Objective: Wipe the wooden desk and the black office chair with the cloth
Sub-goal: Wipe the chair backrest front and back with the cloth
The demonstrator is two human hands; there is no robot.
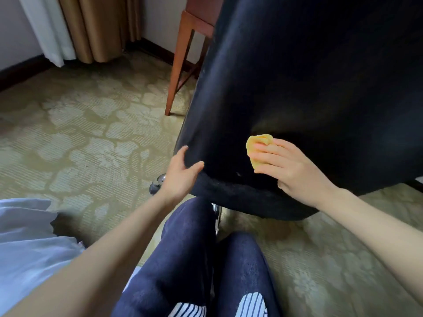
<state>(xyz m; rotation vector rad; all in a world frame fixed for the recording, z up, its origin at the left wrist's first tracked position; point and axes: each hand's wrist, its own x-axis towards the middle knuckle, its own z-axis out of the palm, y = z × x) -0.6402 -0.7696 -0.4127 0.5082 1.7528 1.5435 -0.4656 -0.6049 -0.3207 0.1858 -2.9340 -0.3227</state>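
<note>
The black office chair (309, 76) fills the upper right, its back toward me. My right hand (295, 168) presses a folded yellow cloth (257, 147) flat against the lower back of the chair. My left hand (180, 175) grips the chair's lower left edge, thumb on the back face and fingers wrapped around the side. Behind the chair stands the wooden desk (183, 65), with only one reddish leg and a corner showing.
Patterned green carpet (80, 133) covers the floor. A chrome chair base with a caster (156, 183) shows under my left hand. My knees in dark trousers (190, 248) are below the chair. White bedding (25, 236) lies at lower left; curtains (91, 26) hang behind.
</note>
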